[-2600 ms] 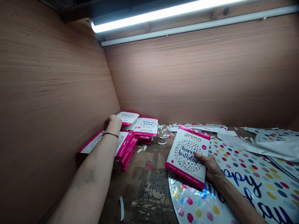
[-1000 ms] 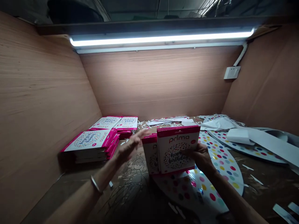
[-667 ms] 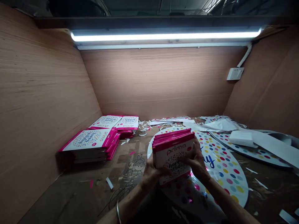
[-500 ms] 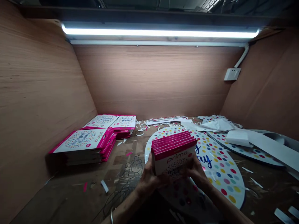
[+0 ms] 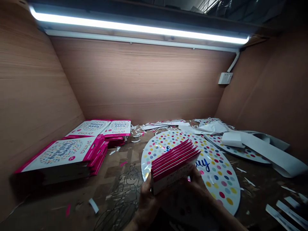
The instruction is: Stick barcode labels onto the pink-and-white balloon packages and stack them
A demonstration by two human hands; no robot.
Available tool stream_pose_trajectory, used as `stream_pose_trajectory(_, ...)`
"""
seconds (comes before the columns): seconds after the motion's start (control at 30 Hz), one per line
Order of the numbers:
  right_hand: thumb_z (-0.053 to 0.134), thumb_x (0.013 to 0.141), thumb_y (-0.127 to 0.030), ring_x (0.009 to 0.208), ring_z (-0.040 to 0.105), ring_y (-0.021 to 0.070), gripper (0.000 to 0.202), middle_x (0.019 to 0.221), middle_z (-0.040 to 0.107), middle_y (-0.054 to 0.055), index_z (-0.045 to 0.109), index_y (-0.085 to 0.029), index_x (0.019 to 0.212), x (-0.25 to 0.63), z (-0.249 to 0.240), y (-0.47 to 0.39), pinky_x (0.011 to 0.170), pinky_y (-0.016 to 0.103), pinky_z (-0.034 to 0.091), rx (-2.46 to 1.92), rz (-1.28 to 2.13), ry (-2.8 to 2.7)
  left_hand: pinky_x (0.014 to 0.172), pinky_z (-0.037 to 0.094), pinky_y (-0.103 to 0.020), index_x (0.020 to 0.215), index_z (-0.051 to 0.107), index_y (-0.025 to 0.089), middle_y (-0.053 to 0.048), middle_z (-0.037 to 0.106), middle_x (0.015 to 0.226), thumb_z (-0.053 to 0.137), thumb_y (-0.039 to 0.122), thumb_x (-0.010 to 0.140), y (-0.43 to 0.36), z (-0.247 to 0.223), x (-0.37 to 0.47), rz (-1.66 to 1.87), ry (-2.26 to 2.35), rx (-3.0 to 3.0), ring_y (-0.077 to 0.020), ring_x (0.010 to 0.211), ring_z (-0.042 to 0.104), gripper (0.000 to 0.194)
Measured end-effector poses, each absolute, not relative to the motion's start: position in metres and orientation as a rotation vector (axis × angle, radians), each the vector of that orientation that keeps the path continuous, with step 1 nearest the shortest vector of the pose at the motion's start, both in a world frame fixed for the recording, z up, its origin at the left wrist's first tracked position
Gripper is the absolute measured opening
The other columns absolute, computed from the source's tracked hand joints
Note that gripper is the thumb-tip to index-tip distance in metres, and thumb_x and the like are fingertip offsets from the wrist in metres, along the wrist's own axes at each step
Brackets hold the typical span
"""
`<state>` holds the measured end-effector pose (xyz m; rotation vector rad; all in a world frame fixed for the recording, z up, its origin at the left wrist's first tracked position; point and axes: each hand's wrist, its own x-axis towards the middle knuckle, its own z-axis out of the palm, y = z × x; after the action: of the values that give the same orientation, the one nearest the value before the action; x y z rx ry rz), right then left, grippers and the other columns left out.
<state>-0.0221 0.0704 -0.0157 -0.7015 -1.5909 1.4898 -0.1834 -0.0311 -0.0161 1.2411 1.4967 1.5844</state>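
Note:
Between my two hands is a stack of pink-and-white printed packets [image 5: 174,163], tilted, with their pink top edges fanned a little toward the far wall. My left hand [image 5: 148,197] is closed round the stack's left end. At the right end, my right hand [image 5: 198,184] grips it, its fingers partly hidden in shadow. Beneath the stack lies a large round white piece with coloured dots and blue lettering [image 5: 223,183], flat on the table. To the left stand piles of similar packets [image 5: 64,154], printed "prima" and "happy birthday".
White paper strips [image 5: 269,150] curl over more dotted round pieces [image 5: 255,155] at right. Paper scraps [image 5: 136,131] litter the brown table [image 5: 113,173]. Wooden panels [image 5: 144,83] enclose the back and sides, with a lit tube lamp [image 5: 144,29] above and a socket [image 5: 225,78] at right.
The stack has tipped, showing more of its pink top edges and less of its front face. Both hands still hold it. The camera view has turned and tilted slightly.

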Motion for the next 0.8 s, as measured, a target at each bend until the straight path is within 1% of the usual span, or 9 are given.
stream_pose_trajectory(0.07, 0.066, 0.066, -0.024, 0.12, 0.039, 0.0279, 0.062, 0.123, 0.051, 0.007, 0.045, -0.025, 0.124, -0.022, -0.018, 0.073, 0.093, 0.041, 0.039, -0.68, 1.383, -1.576, 0.072, 0.053, -0.033, 0.11, 0.055, 0.018, -0.005, 0.066, 0.095, 0.071, 0.022, 0.064, -0.031, -0.02, -0.185, 1.579, 1.547, 1.229, -0.0227, 0.082, 0.062, 0.049)
stream_pose_trajectory(0.13, 0.067, 0.067, -0.027, 0.125, 0.033, 0.0281, 0.067, 0.131, 0.044, 0.007, 0.04, -0.027, 0.128, -0.02, -0.018, 0.076, 0.098, 0.044, 0.035, -0.635, 1.309, -1.526, 0.071, 0.053, -0.032, 0.104, 0.058, 0.018, -0.004, 0.067, 0.087, 0.07, 0.022, 0.065, -0.032, -0.022, -0.186, 1.575, 1.566, 1.216, -0.0217, 0.079, 0.062, 0.042)
stream_pose_trajectory(0.2, 0.067, 0.07, -0.028, 0.127, 0.031, 0.0277, 0.068, 0.137, 0.037, 0.006, 0.036, -0.029, 0.131, -0.018, -0.015, 0.079, 0.101, 0.045, 0.031, -0.581, 1.246, -1.473, 0.07, 0.053, -0.031, 0.098, 0.06, 0.018, -0.003, 0.068, 0.087, 0.07, 0.023, 0.065, -0.032, -0.022, -0.186, 1.576, 1.567, 1.221, -0.0214, 0.079, 0.062, 0.036)
stream_pose_trajectory(0.27, 0.065, 0.072, -0.028, 0.127, 0.031, 0.0275, 0.066, 0.14, 0.033, 0.006, 0.036, -0.03, 0.131, -0.014, -0.008, 0.081, 0.102, 0.046, 0.029, -0.524, 1.182, -1.443, 0.067, 0.053, -0.029, 0.094, 0.061, 0.017, -0.004, 0.068, 0.087, 0.071, 0.023, 0.063, -0.033, -0.018, -0.185, 1.591, 1.564, 1.217, -0.0215, 0.078, 0.062, 0.033)
stream_pose_trajectory(0.37, 0.066, 0.073, -0.029, 0.126, 0.032, 0.0291, 0.059, 0.139, 0.034, 0.007, 0.043, -0.028, 0.128, -0.008, 0.006, 0.083, 0.101, 0.046, 0.03, -0.44, 1.083, -1.45, 0.06, 0.053, -0.027, 0.087, 0.063, 0.017, -0.003, 0.068, 0.08, 0.073, 0.025, 0.06, -0.032, -0.008, -0.181, 1.641, 1.549, 1.166, -0.0205, 0.071, 0.062, 0.031)
stream_pose_trajectory(0.43, 0.066, 0.073, -0.029, 0.126, 0.032, 0.0303, 0.056, 0.135, 0.038, 0.008, 0.048, -0.027, 0.125, -0.005, 0.014, 0.083, 0.1, 0.047, 0.031, -0.407, 1.022, -1.467, 0.06, 0.053, -0.027, 0.085, 0.063, 0.017, -0.002, 0.067, 0.077, 0.074, 0.026, 0.058, -0.032, -0.003, -0.179, 1.667, 1.532, 1.147, -0.0198, 0.069, 0.061, 0.031)
stream_pose_trajectory(0.6, 0.067, 0.072, -0.023, 0.124, 0.033, 0.0306, 0.049, 0.127, 0.044, 0.008, 0.053, -0.026, 0.119, -0.004, 0.028, 0.082, 0.1, 0.047, 0.033, -0.354, 0.964, -1.477, 0.066, 0.053, -0.028, 0.1, 0.062, 0.018, -0.003, 0.067, 0.087, 0.074, 0.026, 0.058, -0.032, 0.0, -0.178, 1.646, 1.583, 1.176, -0.0213, 0.076, 0.062, 0.045)
stream_pose_trajectory(0.7, 0.067, 0.072, -0.022, 0.122, 0.035, 0.0308, 0.048, 0.126, 0.043, 0.009, 0.055, -0.025, 0.118, -0.005, 0.034, 0.081, 0.099, 0.046, 0.034, -0.342, 0.954, -1.5, 0.061, 0.052, -0.027, 0.104, 0.061, 0.018, -0.003, 0.067, 0.087, 0.075, 0.027, 0.057, -0.033, -0.001, -0.179, 1.641, 1.618, 1.199, -0.0217, 0.076, 0.062, 0.05)
stream_pose_trajectory(0.8, 0.065, 0.073, -0.02, 0.121, 0.036, 0.0303, 0.046, 0.125, 0.042, 0.009, 0.055, -0.024, 0.118, -0.005, 0.038, 0.081, 0.099, 0.045, 0.034, -0.35, 0.953, -1.513, 0.058, 0.051, -0.026, 0.105, 0.061, 0.018, -0.003, 0.067, 0.085, 0.075, 0.029, 0.057, -0.033, -0.001, -0.179, 1.653, 1.612, 1.199, -0.0212, 0.074, 0.061, 0.051)
